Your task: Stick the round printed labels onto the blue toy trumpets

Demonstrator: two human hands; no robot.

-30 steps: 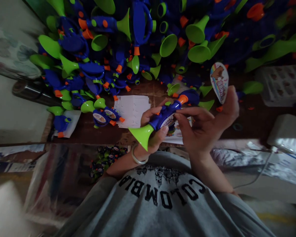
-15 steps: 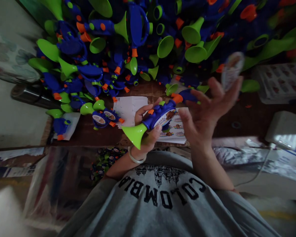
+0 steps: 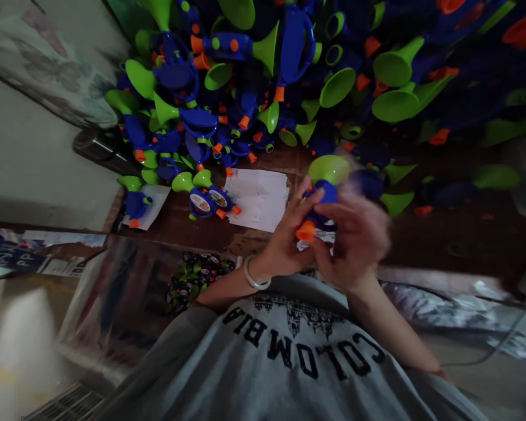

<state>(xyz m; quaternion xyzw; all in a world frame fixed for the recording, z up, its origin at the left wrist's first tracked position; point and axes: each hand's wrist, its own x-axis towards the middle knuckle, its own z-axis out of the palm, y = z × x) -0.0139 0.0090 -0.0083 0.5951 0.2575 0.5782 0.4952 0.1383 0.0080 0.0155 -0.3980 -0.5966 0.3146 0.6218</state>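
Observation:
A toy trumpet (image 3: 326,193) with a blue body, green bell and orange mouthpiece is held upright between both hands, bell pointing away from me. My left hand (image 3: 284,238), a pale bangle (image 3: 256,276) at its wrist, is closed around the trumpet's left side. On the other side, my right hand (image 3: 360,237) has its thumb and forefinger on the trumpet; its outer fingers are smeared by motion. A pale blur near those fingertips cannot be made out. Just under the hands, part of a printed sticker sheet (image 3: 323,238) shows.
Many more toy trumpets (image 3: 245,108) are heaped along the back of the brown table (image 3: 175,219). Two trumpets with oval stickers (image 3: 200,202) lie left of the white papers (image 3: 260,202). A dark flask (image 3: 99,149) lies at the left. Below the table edge, a plastic-lined container (image 3: 114,304) stands near more trumpets.
The trumpet has turned from lying sideways to bell-away. My right hand, earlier raised and spread with an oval sticker at its fingertips, has come down against the trumpet. The view has shifted left.

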